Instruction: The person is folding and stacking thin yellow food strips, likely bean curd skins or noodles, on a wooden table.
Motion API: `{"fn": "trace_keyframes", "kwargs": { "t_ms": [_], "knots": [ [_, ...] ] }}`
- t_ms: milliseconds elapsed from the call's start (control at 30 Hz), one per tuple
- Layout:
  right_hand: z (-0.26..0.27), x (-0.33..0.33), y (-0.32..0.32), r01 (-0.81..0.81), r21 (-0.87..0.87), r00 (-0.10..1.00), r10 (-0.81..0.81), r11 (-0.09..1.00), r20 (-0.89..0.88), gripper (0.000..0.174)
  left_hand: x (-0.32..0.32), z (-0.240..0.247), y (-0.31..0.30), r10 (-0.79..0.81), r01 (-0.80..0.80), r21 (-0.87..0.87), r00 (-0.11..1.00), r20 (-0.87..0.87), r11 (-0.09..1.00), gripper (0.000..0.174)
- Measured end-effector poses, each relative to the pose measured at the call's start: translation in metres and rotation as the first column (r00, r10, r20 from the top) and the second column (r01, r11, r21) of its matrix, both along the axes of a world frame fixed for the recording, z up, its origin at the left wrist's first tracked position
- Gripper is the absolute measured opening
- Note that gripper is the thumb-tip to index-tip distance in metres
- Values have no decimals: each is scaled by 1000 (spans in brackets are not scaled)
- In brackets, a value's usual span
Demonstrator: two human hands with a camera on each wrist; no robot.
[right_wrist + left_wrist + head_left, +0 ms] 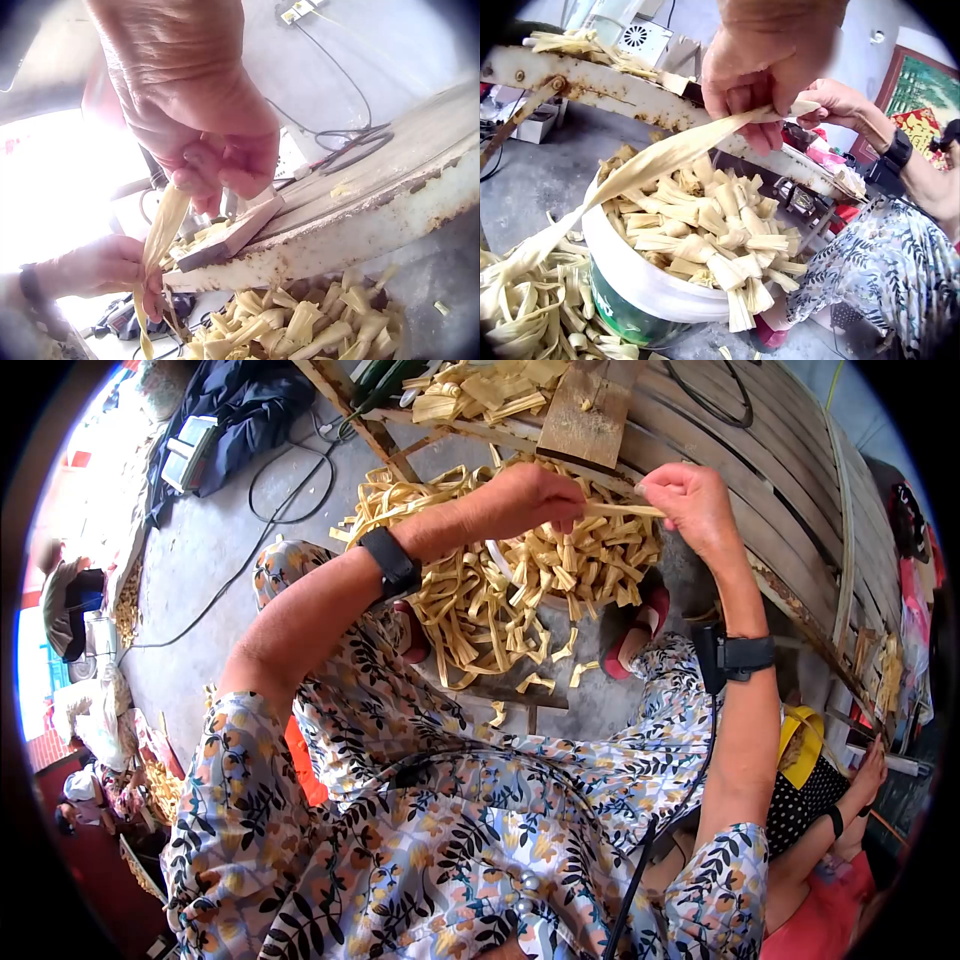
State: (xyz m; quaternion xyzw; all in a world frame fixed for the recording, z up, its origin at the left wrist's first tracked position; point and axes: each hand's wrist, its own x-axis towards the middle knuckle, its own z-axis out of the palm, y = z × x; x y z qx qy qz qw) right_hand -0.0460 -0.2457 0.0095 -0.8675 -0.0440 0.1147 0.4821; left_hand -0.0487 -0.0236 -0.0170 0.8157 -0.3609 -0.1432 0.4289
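Observation:
A long, flat, pale yellow strip that looks like tofu skin point(622, 510) is stretched between my two hands. My left hand point(540, 500) pinches it between thumb and fingers. At its other end, the fingertips of my right hand point(692, 508) grip it. In the left wrist view the strip point(660, 159) runs past the left hand and trails down to the lower left. Below both hands stands a green bucket with a white rim point(664, 294), heaped with knotted strips point(697, 247). Loose strips point(455, 605) lie piled beside it on the floor.
A slatted wooden table point(730, 470) with a rusty white metal edge point(630, 97) stands just beyond the bucket. On it lie a wooden board point(585, 420) and more yellow pieces point(480, 390). Cables point(250, 560) cross the floor. Another person's arm point(835, 820) shows at lower right.

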Motion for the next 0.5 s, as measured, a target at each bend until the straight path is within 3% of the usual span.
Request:
{"fn": "trace_keyframes", "kwargs": {
  "t_ms": [33, 133, 167, 200, 267, 333, 433, 467, 500],
  "knots": [
    [-1, 2, -4, -13, 13, 999, 13, 1000, 49, 8, 1, -5, 1, -3, -1, -83, 999, -45, 997, 18],
    [3, 2, -9, -43, -7, 992, 44, 999, 115, 9, 3, 0, 0, -11, -8, -107, 984, -176, 994, 20],
    [9, 2, -12, -98, 56, 993, 94, 994, 78, 11, 8, 7, 2, -28, -32, -179, 945, -325, 983, 18],
    [18, 1, -15, -149, 123, 989, 146, 981, 39, 12, 7, 40, 4, -33, 3, -134, 975, -220, 991, 21],
    [45, -6, -12, -281, 236, 958, 288, 930, 5, 16, 15, 88, -2, -79, 60, -265, 995, -61, 962, 24],
    [75, -22, 0, -435, 323, 893, 449, 841, 35, 19, 21, 143, 2, -255, 197, -278, 948, -189, 940, 24],
    [79, -30, 4, -531, 643, 788, 600, 552, 137, 29, 20, 134, -8, -250, 176, -285, 936, -248, 942, 28],
    [78, -33, 16, -574, 670, 775, 575, 470, 261, 40, 23, 115, -12, -330, 152, -416, 856, -397, 897, 26],
    [73, -31, 19, -504, 735, 812, 540, 454, 224, 42, 20, 109, -14, -198, 126, -357, 965, -172, 926, 26]
  ]
}}
